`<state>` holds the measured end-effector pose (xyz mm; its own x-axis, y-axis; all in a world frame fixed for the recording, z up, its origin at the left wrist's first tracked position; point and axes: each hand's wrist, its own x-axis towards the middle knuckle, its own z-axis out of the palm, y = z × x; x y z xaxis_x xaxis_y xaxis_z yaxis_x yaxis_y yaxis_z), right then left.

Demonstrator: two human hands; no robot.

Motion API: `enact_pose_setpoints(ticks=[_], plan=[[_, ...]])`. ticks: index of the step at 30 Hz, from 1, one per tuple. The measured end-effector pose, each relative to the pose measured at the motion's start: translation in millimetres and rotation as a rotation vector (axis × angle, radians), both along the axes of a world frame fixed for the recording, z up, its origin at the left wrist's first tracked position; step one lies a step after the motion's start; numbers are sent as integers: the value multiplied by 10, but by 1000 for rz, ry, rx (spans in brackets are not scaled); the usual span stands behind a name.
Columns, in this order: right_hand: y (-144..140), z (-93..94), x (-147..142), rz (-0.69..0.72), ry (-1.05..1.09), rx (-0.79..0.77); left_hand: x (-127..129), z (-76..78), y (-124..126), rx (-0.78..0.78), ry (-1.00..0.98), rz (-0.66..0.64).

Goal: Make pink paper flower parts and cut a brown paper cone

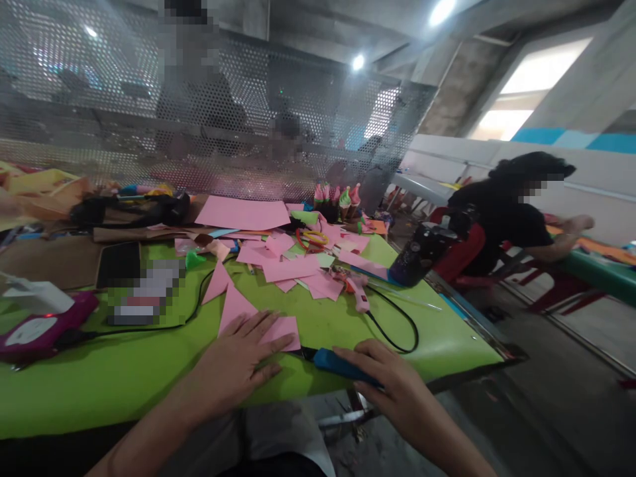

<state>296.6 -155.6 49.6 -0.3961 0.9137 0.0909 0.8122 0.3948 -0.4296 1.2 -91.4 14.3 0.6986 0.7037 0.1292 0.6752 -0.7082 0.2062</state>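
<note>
Left hand lies flat, fingers spread, pinning pink paper on the green tabletop. Right hand fingers curl over a blue-handled cutter, long axis pointing left toward the paper. Paper likely light, floppy (best pinned flat); cutter rigid, gripped at handle.

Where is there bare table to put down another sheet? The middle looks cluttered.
Free: the green table right of the black cable, and the near-left strip below the purple device. Crowded: pink paper scraps behind the left hand.
</note>
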Motion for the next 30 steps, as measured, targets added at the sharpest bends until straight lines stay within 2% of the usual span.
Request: enact_pose_setpoints(ticks=[7,15,19,22,25,30], plan=[[-45,6,-77,-7,-15,-21,10,-38,-25,0,-12,-8],[-39,-69,-262,-2,-40,5,40,-18,-48,-49,-27,19],[-34,-43,-186,-15,-26,-11,161,-3,-104,-75,-82,67],[-21,-2,-115,-37,-23,-9,290,48,-112,-164,-155,123],[-8,18,-98,-40,-24,-6,305,80,-28,-245,-190,88],[-6,-7,-91,-29,-15,4,70,5,160,-135,-74,-19]])
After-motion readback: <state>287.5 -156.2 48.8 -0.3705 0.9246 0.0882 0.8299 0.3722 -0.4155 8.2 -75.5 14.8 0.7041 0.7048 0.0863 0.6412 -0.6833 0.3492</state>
